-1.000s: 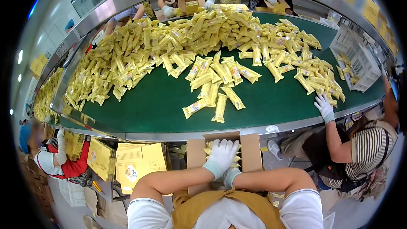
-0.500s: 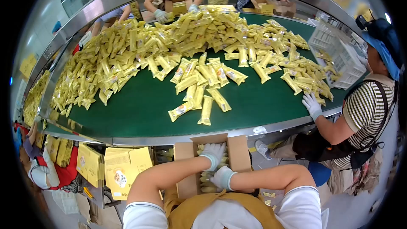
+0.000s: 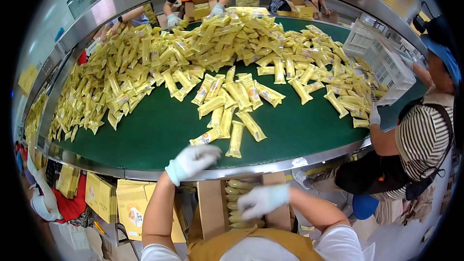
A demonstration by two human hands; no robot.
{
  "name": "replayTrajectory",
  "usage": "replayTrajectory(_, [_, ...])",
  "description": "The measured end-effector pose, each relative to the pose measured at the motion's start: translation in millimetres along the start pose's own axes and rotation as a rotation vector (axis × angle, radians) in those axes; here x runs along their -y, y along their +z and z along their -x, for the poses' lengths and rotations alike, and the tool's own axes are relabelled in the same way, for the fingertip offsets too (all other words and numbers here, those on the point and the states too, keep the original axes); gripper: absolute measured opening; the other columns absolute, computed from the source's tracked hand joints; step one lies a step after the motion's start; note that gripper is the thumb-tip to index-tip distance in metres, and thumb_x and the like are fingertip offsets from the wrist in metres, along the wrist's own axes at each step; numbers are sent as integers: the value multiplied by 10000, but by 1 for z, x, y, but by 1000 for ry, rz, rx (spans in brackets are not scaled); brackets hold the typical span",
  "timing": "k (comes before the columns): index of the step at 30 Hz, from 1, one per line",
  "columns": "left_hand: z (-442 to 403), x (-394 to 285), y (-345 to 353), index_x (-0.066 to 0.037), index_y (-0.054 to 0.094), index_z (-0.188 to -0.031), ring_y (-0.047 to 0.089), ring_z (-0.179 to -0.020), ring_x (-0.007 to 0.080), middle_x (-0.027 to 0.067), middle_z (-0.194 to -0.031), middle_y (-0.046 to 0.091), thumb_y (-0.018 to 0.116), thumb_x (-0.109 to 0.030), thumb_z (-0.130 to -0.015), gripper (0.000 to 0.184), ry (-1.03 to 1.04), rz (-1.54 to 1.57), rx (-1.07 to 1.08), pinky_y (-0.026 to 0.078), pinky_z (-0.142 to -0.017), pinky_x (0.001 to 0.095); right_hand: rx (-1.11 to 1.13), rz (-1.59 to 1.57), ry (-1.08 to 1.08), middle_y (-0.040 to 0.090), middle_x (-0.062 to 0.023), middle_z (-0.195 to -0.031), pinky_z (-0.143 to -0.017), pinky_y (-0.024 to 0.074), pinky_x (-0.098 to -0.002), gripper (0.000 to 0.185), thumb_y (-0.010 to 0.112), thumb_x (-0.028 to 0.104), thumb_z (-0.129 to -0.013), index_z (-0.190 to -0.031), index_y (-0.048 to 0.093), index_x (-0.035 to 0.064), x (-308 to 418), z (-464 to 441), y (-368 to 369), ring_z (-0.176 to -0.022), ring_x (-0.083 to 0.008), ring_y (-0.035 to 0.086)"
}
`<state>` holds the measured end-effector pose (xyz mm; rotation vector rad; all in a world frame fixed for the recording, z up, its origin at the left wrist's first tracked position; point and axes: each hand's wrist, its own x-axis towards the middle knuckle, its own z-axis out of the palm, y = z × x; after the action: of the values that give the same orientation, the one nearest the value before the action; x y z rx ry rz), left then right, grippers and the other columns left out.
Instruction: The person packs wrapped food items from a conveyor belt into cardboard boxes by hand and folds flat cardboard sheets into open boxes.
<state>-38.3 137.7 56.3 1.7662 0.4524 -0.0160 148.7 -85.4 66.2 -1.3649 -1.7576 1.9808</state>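
Left grip (image 3: 194, 162), white-gloved, over near rim of green desk (image 3: 159, 121); fingers blurred, cannot tell whether apart or together. Loose yellow packets (image 3: 207, 137) on desk just beyond left grip, big heap (image 3: 232, 38) farther off. Right grip (image 3: 263, 201), also gloved and blurred, above open carton (image 3: 211, 210); cannot tell whether clamped on anything. Packed packets (image 3: 233, 191) lined up in carton, below right grip. Co-worker's gloved hand (image 3: 374, 115) beyond right grip and rightward, beside white crate (image 3: 396, 75).

packets (image 3: 227, 43) on belt (image 3: 295, 130) beyond box (image 3: 211, 209)
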Motion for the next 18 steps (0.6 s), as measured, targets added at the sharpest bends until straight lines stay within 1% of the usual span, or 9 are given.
replayTrajectory(1, [-4, 10, -2, 0, 630, -1283, 644, -1134, 305, 184, -1228, 671, 694, -263, -923, 450, -1, -273, -239, 499, -983, 384, -203, -53, -131, 708, -50, -909, -694, 544, -304, 246, 675, 276, -953, -1033, 677, 43, -24, 5, -15, -779, -124, 672])
replayTrajectory(2, [-11, 21, -5, -3, 620, -1295, 626, -1167, 321, 195, -1243, 657, 719, -286, -902, 494, -1, -550, -474, 486, -1007, 393, -489, -34, -250, 708, -36, -887, -685, 551, -297, 182, 643, 211, -971, -1011, 680, 38, -20, 21, -35, -758, -126, 672])
replayTrajectory(3, [-24, 51, -11, -16, 574, -1355, 570, -1233, 359, 224, -1301, 606, 750, -342, -866, 614, 56, -516, -580, 441, -1067, 424, -534, -475, 0, 708, -20, -899, -682, 554, -285, 156, 631, 177, -971, -995, 679, 31, -22, 33, -58, -760, -121, 675])
replayTrajectory(6, [-72, 58, -21, -15, 486, -1434, 464, -1355, 398, 267, -1446, 486, 804, -422, -798, 818, 44, -690, -609, 382, -1137, 437, -1227, 135, -29, 721, -120, -992, -838, 549, -357, 295, 695, 310, -907, -1086, 670, 76, -63, 11, -130, -948, -269, 698])
replayTrajectory(8, [-109, 46, -13, -52, 481, -1448, 438, -1376, 417, 289, -1478, 444, 811, -520, -747, 906, -37, -761, -590, 362, -1154, 443, -1373, 451, -55, 587, -202, -1361, -1028, 463, -447, 550, 710, 443, -860, -1313, 592, 155, -90, -18, -175, -1249, -347, 572])
replayTrajectory(11, [-147, 35, 17, -202, 477, -1490, 294, -1447, 481, 284, -1566, 312, 754, -669, -698, 960, -263, -899, -574, 320, -1169, 495, -1259, 556, 388, 233, -187, -1638, -1142, 237, -678, 974, 705, 687, -727, -1541, 378, 265, -84, -63, -216, -1468, -509, 232])
replayTrajectory(13, [-149, 23, 22, -233, 440, -1519, 226, -1470, 480, 222, -1613, 264, 674, -693, -746, 929, -366, -985, -479, 270, -1161, 547, -1209, 629, 522, 180, -176, -1660, -1130, 211, -719, 1010, 742, 681, -685, -1535, 396, 258, -78, -88, -206, -1479, -565, 100])
replayTrajectory(14, [-149, 34, 18, -227, 470, -1494, 271, -1448, 472, 224, -1588, 307, 681, -659, -760, 877, -252, -994, -483, 289, -1154, 528, -1164, 706, 552, 163, -172, -1666, -1128, 207, -722, 1014, 751, 679, -676, -1530, 404, 255, -79, -96, -198, -1478, -581, 58])
replayTrajectory(18, [-119, 76, 12, -202, 548, -1418, 441, -1347, 395, 177, -1486, 462, 684, -489, -829, 669, 106, -978, -410, 371, -1095, 487, -1191, 766, 270, 217, -186, -1633, -1122, 264, -660, 755, 744, 525, -734, -1392, 553, 209, -115, -91, -179, -1498, -451, 182])
